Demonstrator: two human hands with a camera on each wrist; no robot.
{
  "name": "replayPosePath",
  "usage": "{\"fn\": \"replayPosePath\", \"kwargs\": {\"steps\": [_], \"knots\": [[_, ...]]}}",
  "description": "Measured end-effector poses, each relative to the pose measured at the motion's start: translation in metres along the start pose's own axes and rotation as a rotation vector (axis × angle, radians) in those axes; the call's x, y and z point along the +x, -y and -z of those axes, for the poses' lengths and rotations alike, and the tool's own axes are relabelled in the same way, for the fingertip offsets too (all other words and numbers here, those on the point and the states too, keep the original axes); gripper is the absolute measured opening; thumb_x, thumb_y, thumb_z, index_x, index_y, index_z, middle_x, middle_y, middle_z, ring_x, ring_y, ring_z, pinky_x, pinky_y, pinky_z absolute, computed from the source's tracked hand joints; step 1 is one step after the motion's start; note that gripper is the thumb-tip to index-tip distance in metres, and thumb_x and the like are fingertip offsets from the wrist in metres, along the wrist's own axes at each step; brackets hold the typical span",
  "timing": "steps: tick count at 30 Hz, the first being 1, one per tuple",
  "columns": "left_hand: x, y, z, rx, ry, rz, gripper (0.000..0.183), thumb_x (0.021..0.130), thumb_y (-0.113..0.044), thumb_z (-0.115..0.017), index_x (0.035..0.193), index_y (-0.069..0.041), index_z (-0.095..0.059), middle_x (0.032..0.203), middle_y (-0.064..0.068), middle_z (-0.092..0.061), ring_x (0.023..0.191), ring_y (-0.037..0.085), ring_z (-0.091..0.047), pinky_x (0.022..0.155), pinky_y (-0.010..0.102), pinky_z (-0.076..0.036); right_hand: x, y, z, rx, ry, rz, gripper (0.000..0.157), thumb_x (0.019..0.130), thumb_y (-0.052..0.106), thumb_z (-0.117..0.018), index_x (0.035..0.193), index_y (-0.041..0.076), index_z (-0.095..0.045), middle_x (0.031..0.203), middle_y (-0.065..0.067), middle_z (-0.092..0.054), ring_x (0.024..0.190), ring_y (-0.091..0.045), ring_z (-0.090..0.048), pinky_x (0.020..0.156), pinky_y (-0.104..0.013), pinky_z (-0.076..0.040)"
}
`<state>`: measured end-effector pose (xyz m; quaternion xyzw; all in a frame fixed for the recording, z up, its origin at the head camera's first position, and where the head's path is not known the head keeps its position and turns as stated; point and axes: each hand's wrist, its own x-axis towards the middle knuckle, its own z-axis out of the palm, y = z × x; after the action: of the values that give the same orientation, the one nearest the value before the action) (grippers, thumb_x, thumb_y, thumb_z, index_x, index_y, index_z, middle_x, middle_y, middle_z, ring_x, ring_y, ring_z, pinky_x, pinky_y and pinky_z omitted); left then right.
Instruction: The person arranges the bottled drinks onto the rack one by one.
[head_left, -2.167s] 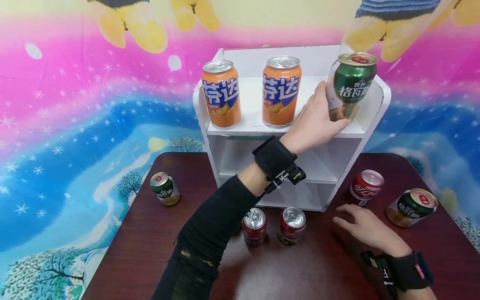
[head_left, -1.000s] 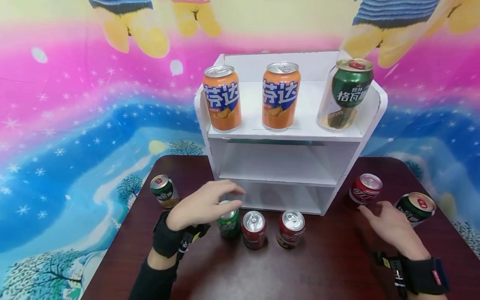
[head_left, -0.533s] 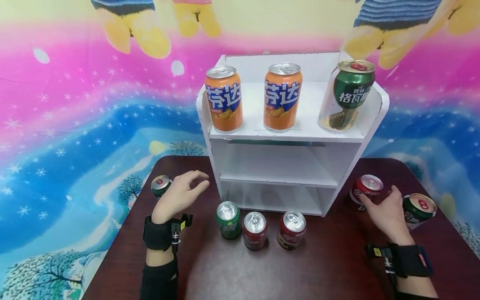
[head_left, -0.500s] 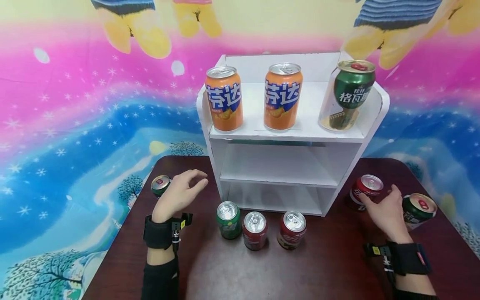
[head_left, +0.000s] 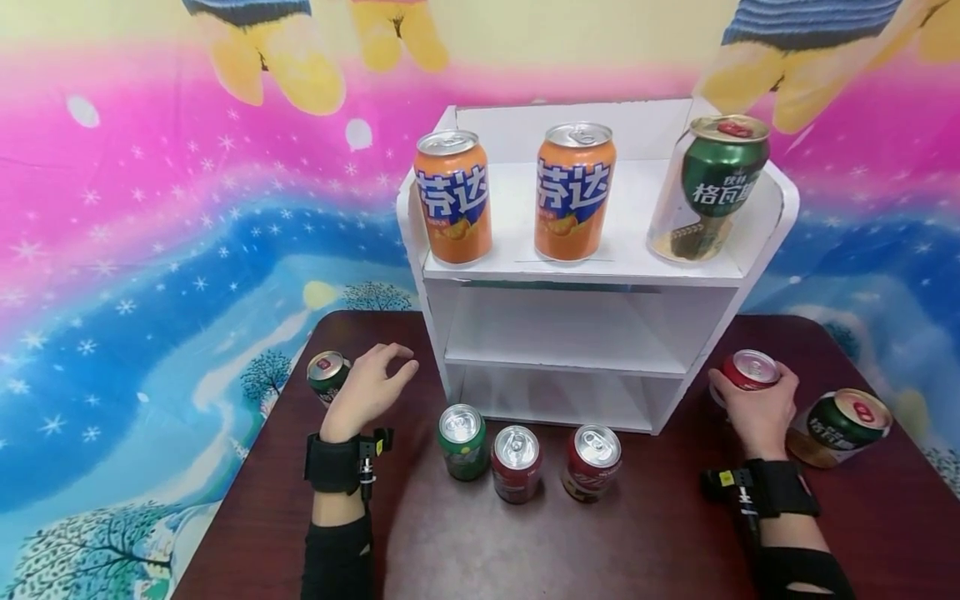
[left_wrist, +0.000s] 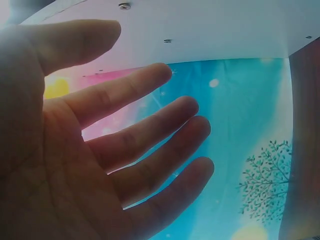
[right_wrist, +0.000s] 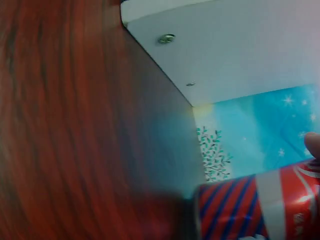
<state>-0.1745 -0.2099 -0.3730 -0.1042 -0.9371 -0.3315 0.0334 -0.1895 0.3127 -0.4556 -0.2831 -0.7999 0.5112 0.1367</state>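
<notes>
My right hand (head_left: 759, 415) has its thumb and fingers around a red cola can (head_left: 752, 368) on the table, right of the shelf; its striped side shows in the right wrist view, the cola can (right_wrist: 280, 205) lying across the lower right corner. Relaxed and holding nothing, my left hand (head_left: 365, 393) hovers left of the shelf; the left wrist view shows its fingers (left_wrist: 150, 135) spread. Beside it, partly covered by the hand, is a green kvass can (head_left: 327, 373). Another kvass can (head_left: 843, 425) stands to the right of my right hand.
A white shelf (head_left: 566, 367) stands mid-table. Its top level bears two orange soda cans (head_left: 454, 204) (head_left: 573, 200) and a kvass can (head_left: 712, 192). In front stand a green can (head_left: 462, 446) and two red cans (head_left: 516, 467) (head_left: 592, 467) on the dark table (head_left: 480, 554).
Earlier, my left hand let go of the kvass can on the top shelf and drew back to the left. My right hand has moved onto the red cola can and closed around it.
</notes>
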Motion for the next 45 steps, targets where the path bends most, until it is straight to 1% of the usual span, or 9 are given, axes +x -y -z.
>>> {"fn": "replayPosePath", "kwargs": {"steps": [2, 5, 15, 24, 28, 32, 35, 41, 45], "knots": [[0.000, 0.000, 0.000, -0.002, 0.000, -0.003, 0.034, 0.097, -0.032, -0.052, 0.121, -0.009, -0.060, 0.123, 0.014, -0.055, 0.110, 0.030, -0.054, 0.088, 0.047, -0.045, 0.002, 0.000, -0.004, 0.038, -0.045, -0.013, 0.101, 0.074, 0.045, -0.077, 0.149, 0.021, -0.015, 0.150, -0.010, -0.026, 0.134, -0.027, -0.026, 0.106, -0.043, -0.030], [0.000, 0.000, 0.002, -0.003, -0.003, -0.009, 0.034, 0.097, -0.032, -0.052, 0.120, -0.009, -0.060, 0.122, 0.014, -0.055, 0.108, 0.030, -0.055, 0.086, 0.046, -0.045, 0.005, -0.001, -0.008, 0.068, -0.089, -0.007, 0.102, 0.070, 0.042, -0.081, 0.148, 0.023, -0.019, 0.149, -0.008, -0.028, 0.135, -0.025, -0.025, 0.108, -0.044, -0.025], [0.000, 0.002, -0.001, -0.004, 0.013, -0.030, 0.031, 0.097, -0.029, -0.053, 0.118, -0.007, -0.061, 0.116, 0.013, -0.059, 0.103, 0.028, -0.056, 0.084, 0.045, -0.046, 0.008, -0.006, -0.008, 0.025, -0.083, 0.014, 0.097, 0.073, 0.042, -0.079, 0.146, 0.019, -0.020, 0.147, -0.010, -0.031, 0.133, -0.027, -0.028, 0.106, -0.047, -0.028], [-0.001, 0.002, -0.004, -0.014, 0.020, -0.034, 0.030, 0.097, -0.029, -0.053, 0.116, -0.007, -0.062, 0.111, 0.011, -0.060, 0.102, 0.028, -0.057, 0.083, 0.045, -0.046, 0.010, -0.005, 0.002, 0.058, -0.010, 0.072, 0.088, 0.077, 0.031, -0.078, 0.145, 0.015, -0.024, 0.145, -0.010, -0.033, 0.129, -0.024, -0.033, 0.105, -0.038, -0.032], [0.000, 0.001, -0.004, -0.008, 0.029, -0.033, 0.031, 0.097, -0.029, -0.053, 0.116, -0.007, -0.062, 0.111, 0.011, -0.060, 0.101, 0.027, -0.057, 0.083, 0.044, -0.047, 0.007, -0.003, 0.011, 0.062, 0.063, 0.146, 0.081, 0.081, 0.027, -0.075, 0.144, 0.016, -0.026, 0.140, -0.012, -0.034, 0.125, -0.024, -0.035, 0.102, -0.032, -0.035], [0.000, -0.002, -0.004, -0.008, 0.027, -0.035, 0.030, 0.097, -0.029, -0.053, 0.116, -0.008, -0.062, 0.111, 0.010, -0.061, 0.099, 0.026, -0.057, 0.082, 0.044, -0.047, 0.003, 0.000, 0.023, 0.051, 0.168, 0.297, 0.072, 0.082, 0.020, -0.075, 0.140, 0.018, -0.031, 0.130, -0.011, -0.039, 0.113, -0.017, -0.042, 0.086, -0.015, -0.042], [0.000, -0.003, -0.003, -0.006, 0.029, -0.035, 0.030, 0.097, -0.030, -0.053, 0.116, -0.009, -0.062, 0.110, 0.009, -0.061, 0.097, 0.024, -0.057, 0.081, 0.043, -0.047, -0.001, 0.004, 0.033, 0.021, 0.244, 0.398, 0.068, 0.083, 0.017, -0.074, 0.138, 0.019, -0.034, 0.124, -0.007, -0.043, 0.104, -0.010, -0.044, 0.074, -0.009, -0.042], [0.000, -0.004, -0.004, -0.006, 0.036, -0.035, 0.030, 0.097, -0.030, -0.053, 0.116, -0.009, -0.062, 0.111, 0.009, -0.061, 0.098, 0.024, -0.057, 0.081, 0.043, -0.047, -0.017, 0.014, 0.057, -0.022, 0.389, 0.546, 0.066, 0.082, 0.005, -0.072, 0.137, 0.016, -0.037, 0.115, 0.009, -0.048, 0.099, -0.001, -0.047, 0.073, -0.009, -0.043], [0.000, -0.006, -0.005, 0.006, 0.034, -0.033, 0.031, 0.097, -0.029, -0.053, 0.116, -0.007, -0.062, 0.110, 0.010, -0.061, 0.099, 0.025, -0.057, 0.082, 0.044, -0.047, -0.029, 0.027, 0.069, 0.093, 0.559, 0.603, 0.068, 0.079, -0.013, -0.067, 0.137, 0.009, -0.039, 0.116, 0.005, -0.054, 0.103, -0.004, -0.053, 0.074, -0.015, -0.047]]}}
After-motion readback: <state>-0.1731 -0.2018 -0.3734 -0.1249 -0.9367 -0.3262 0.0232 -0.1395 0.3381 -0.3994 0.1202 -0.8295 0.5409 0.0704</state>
